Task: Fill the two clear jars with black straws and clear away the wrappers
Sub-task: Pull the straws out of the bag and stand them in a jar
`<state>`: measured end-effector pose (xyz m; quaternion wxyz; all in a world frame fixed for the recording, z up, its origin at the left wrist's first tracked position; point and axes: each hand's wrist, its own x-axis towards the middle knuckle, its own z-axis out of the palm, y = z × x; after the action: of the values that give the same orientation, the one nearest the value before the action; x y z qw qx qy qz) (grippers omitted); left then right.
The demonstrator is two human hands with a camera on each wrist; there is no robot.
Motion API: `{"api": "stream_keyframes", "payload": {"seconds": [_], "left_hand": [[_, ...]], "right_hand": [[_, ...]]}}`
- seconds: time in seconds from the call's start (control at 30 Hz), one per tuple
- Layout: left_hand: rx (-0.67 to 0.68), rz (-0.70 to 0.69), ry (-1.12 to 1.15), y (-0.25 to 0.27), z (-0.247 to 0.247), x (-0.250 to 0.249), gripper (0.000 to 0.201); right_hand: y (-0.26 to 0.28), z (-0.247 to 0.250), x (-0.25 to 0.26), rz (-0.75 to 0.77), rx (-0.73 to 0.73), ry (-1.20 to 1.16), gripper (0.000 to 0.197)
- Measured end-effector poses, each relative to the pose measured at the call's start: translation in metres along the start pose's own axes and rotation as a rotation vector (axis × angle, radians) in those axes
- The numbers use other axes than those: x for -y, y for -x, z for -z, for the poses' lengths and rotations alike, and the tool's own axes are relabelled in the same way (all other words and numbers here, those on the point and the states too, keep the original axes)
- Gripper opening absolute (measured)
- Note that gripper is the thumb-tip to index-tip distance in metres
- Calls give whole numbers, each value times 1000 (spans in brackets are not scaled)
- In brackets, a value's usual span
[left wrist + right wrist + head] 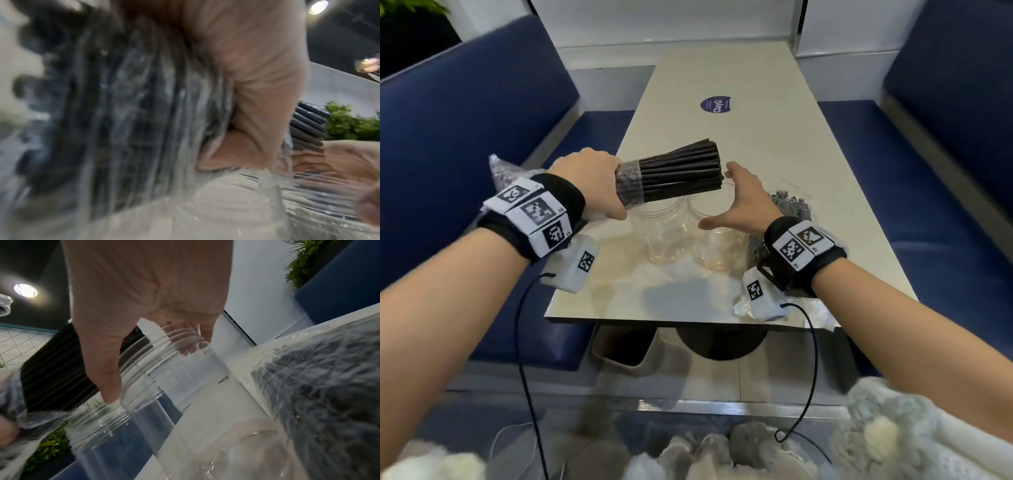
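Note:
My left hand (599, 185) grips a bundle of black straws (681, 171) by its end, which is still sleeved in clear wrapper (628, 186). The bare ends point right, level above two clear jars. The left jar (664, 233) and right jar (717, 236) stand empty side by side on the table (722, 68). My right hand (736, 202) is spread open over the right jar's mouth, thumb toward me, fingers at the far rim. In the right wrist view the right hand (144, 288) hangs over the right jar (174, 361), with the bundle (61, 369) behind it.
A second wrapped pack of black straws (787, 205) lies right of the jars. Loose clear wrapper (822, 318) sits at the table's front right edge. Blue benches (465, 137) flank the table. A bin (623, 346) stands under its front edge.

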<state>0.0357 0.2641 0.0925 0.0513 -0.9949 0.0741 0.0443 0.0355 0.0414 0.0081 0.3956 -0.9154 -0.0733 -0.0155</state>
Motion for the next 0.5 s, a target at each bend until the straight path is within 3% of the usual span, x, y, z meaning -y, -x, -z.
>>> {"api": "stream_keyframes", "payload": {"seconds": [0.37,0.5], "left_hand": [[54,-175,-489,-36,32,-41,31],[22,-227,-665,-40,44,-54,24]], "right_hand": [[5,2,-2,21,-56,-125,108],[8,4,0,53,-69,-37,81]]}}
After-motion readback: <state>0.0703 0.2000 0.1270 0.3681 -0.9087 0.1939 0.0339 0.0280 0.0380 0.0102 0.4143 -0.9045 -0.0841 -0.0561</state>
